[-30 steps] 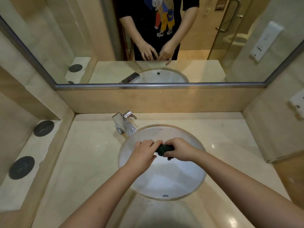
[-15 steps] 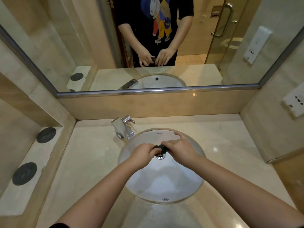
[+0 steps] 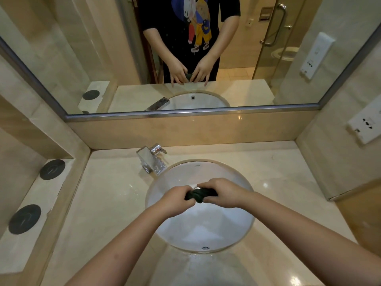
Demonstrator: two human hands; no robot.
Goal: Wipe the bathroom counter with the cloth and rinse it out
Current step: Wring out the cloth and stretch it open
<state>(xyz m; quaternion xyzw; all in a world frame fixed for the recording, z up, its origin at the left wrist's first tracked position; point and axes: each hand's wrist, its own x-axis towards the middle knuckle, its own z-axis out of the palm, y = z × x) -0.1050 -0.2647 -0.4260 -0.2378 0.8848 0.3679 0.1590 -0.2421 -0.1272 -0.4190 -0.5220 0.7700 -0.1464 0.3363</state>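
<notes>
The person wears a black short-sleeved T-shirt [image 3: 162,19] with a cartoon print [image 3: 199,23] in blue, yellow, red and white on the chest. Both forearms [image 3: 123,244] are bare.

A wide mirror [image 3: 68,54] spans the back wall. On the left ledge [image 3: 35,195] lie a near black disc [image 3: 24,219] and a far black disc [image 3: 52,169], well apart. A white socket plate [image 3: 365,129] sits on the right wall.

Left hand [image 3: 177,200]: we grip one cloth [image 3: 198,195] end, fingers curled.
Right hand [image 3: 225,195]: we grip the other end, just beside.
</notes>
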